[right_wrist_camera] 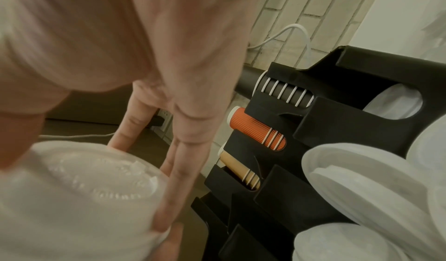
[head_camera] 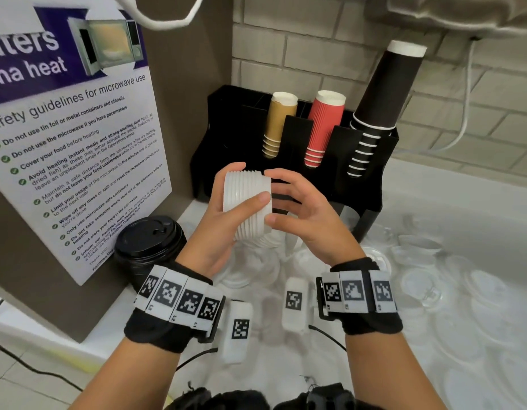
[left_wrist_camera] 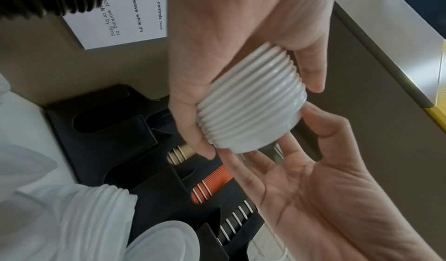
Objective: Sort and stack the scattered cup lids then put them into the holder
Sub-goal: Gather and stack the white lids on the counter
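Observation:
My left hand (head_camera: 244, 184) grips a stack of white cup lids (head_camera: 247, 202) lying on its side, held above the counter in front of the black holder (head_camera: 366, 184). The thumb lies along the stack's near side and the fingers wrap over the top. My right hand (head_camera: 274, 196) is open, with straight fingers (right_wrist_camera: 183, 169) touching the stack's (right_wrist_camera: 84, 188) right end. The left wrist view shows the ribbed stack (left_wrist_camera: 251, 103) with the right palm (left_wrist_camera: 301, 179) spread under its end. Another white lid stack (left_wrist_camera: 96, 208) lies on the counter below.
The holder carries tan (head_camera: 278, 125), red (head_camera: 324, 128) and dark brown cups (head_camera: 377, 108) in its upper slots. A black lid stack (head_camera: 149, 241) stands at the left by a microwave poster (head_camera: 78, 143). Several clear and white lids (head_camera: 419, 261) lie scattered on the counter at right.

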A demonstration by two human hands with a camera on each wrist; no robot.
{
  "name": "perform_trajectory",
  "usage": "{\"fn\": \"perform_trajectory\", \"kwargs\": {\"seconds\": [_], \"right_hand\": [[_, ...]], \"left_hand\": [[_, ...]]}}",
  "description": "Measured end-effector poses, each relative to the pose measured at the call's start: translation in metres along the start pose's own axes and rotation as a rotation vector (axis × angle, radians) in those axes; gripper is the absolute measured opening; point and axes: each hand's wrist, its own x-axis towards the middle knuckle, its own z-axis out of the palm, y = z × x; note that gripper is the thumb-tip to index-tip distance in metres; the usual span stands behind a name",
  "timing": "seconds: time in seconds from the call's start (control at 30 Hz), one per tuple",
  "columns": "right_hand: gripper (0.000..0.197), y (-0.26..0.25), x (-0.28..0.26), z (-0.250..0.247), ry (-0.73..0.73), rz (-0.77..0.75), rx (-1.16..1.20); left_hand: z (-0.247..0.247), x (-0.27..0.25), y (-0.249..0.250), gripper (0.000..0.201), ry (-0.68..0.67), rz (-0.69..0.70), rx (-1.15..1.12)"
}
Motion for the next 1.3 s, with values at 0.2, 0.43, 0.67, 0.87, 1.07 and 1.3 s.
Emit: {"fn": "perform_trajectory", "kwargs": {"seconds": [0.2,0.43,0.67,0.87,1.07,1.3], "right_hand": [[0.053,-0.004,0.02,-0.001,-0.125,0.029,-0.018],[0.061,0.029,0.072,-0.017,-0.333,0.339,-0.926],[0.096,0.061,0.082,-0.001,-0.566,0.411,-1.347],[0.088,0.061,0.084,0.002,-0.573,0.444,-1.379],[0.082,0.039,0.094,0.012,-0.439,0.336,-1.25],[0.076,0.026,0.119,0.053,-0.391,0.284,-1.142]], "left_hand": [[-0.004,0.003,0.003,0.062,0.108,0.037,-0.043],[-0.014,0.006,0.017,0.059,0.178,0.156,-0.061],[-0.021,0.0,0.018,0.059,0.138,0.145,-0.037],[-0.019,-0.001,0.022,0.07,0.116,0.131,-0.039],[-0.02,-0.001,0.028,0.068,0.112,0.156,-0.067],[-0.022,-0.004,0.034,0.074,0.145,0.165,-0.062]]}}
